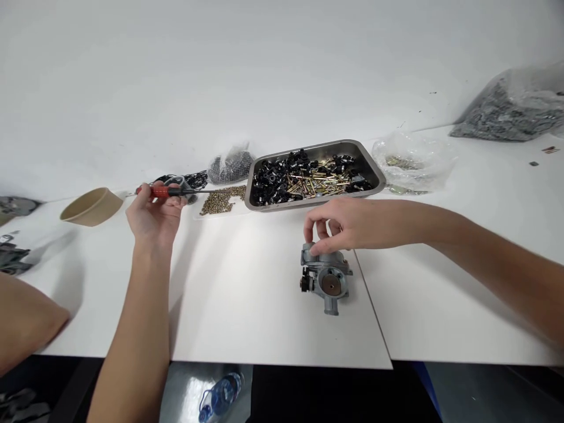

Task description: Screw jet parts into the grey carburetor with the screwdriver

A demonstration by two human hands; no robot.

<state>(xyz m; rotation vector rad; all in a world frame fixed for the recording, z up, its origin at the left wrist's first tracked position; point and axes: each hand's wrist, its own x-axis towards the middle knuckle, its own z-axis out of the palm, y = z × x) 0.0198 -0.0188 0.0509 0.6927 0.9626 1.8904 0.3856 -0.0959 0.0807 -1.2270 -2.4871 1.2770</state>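
Observation:
My left hand (155, 214) grips a screwdriver (176, 190) with a red and black handle, held level above the white table, its shaft pointing right. My right hand (341, 224) reaches in from the right and pinches the top of a grey metal carburetor (326, 277) that stands on the table near the middle. Its fingers cover the carburetor's upper edge.
A metal tray (373, 168) with black and brass small parts lies behind the carburetor. A pile of brass screws (222, 200), a tan paper bowl (91, 207), dark parts bags (230, 165) and clear plastic bags (412, 158) line the back. Another person's arm (26, 320) is at far left.

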